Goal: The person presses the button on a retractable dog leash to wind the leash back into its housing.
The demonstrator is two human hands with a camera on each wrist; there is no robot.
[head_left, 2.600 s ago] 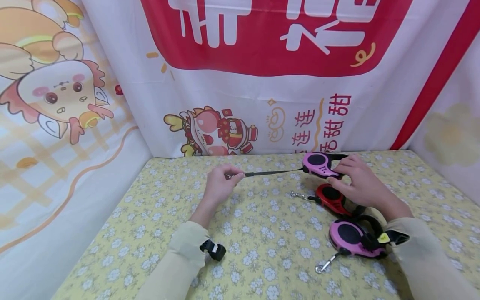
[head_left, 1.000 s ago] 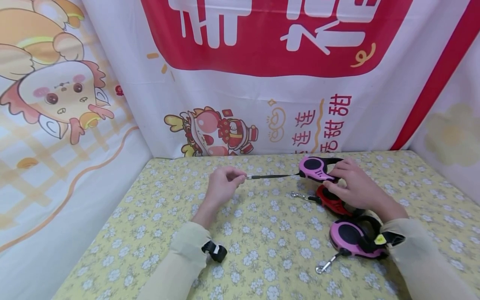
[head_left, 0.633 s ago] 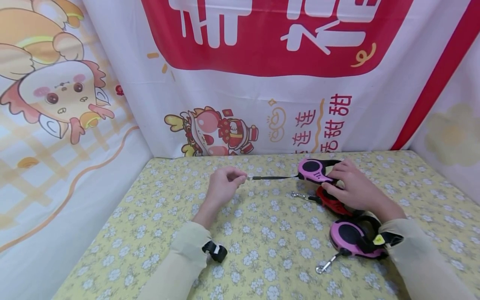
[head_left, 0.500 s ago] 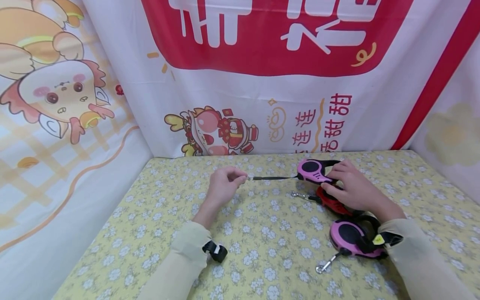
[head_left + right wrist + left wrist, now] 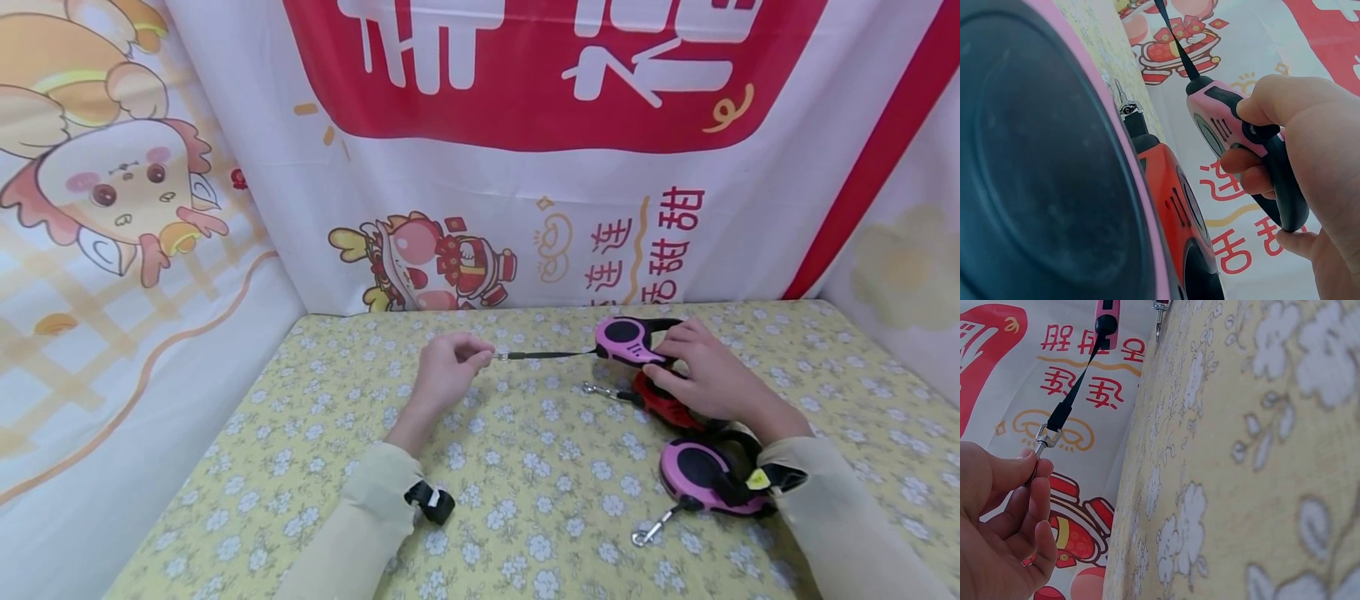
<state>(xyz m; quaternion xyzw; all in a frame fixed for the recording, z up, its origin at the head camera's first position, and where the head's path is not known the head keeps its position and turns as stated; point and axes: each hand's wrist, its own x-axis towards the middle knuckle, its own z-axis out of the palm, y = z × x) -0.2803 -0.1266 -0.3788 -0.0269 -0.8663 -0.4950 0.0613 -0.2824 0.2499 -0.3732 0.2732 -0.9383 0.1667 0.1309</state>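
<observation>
My right hand [image 5: 708, 375] grips the handle of a pink and black retractable dog leash [image 5: 624, 333], held above the table; in the right wrist view the thumb [image 5: 1266, 103] lies at the button on its top. From its nose the black strap [image 5: 551, 356] runs out a short way to the left. At the strap's end, my left hand [image 5: 442, 371] pinches the metal snap hook [image 5: 1042, 440] between thumb and fingertips. The hook's lower end is hidden in the fingers. The strap looks taut and is slightly twisted in the left wrist view.
Just below the right hand lies a red retractable leash [image 5: 663, 404], its snap hook [image 5: 600, 390] pointing left. Nearer, under the right wrist, sits a second pink leash [image 5: 693, 467] with its hook [image 5: 652, 531] out. A flowered cloth [image 5: 525, 500] covers the table; printed curtains [image 5: 480, 192] hang behind.
Over the earlier frames the held pink leash came slightly down and left, while my left hand shifted a little right with the hook. During the last half second both hands stay nearly still.
</observation>
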